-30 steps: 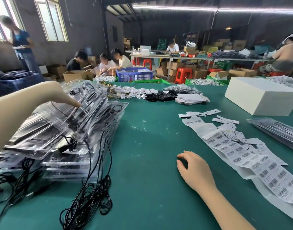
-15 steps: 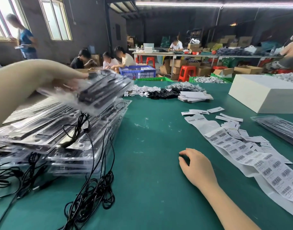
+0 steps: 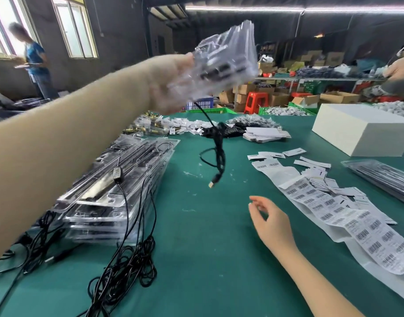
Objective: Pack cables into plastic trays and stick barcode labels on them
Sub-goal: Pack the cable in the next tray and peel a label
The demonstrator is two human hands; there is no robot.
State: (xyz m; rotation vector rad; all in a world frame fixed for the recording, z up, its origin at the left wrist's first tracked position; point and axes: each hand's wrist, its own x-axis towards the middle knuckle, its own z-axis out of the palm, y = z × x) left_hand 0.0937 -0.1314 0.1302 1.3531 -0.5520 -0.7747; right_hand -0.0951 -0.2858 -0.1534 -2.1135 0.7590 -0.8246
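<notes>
head view, left hand [image 3: 171, 88] grips tray [image 3: 226, 58] — blurred

We see a clear tray [image 3: 228, 58] trailing a black cable [image 3: 218, 147] above a green table [image 3: 207, 248], beside white labels [image 3: 347, 216] striped with black barcodes.

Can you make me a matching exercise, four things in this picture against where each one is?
Things:
1. tray
2. plug
3. white box
4. label strip

Places:
A. flat on the mat, by the right hand
B. far right of the table
C. raised in the left hand
D. dangling in mid-air on a cable

Pairs: 1-C, 2-D, 3-B, 4-A
</notes>
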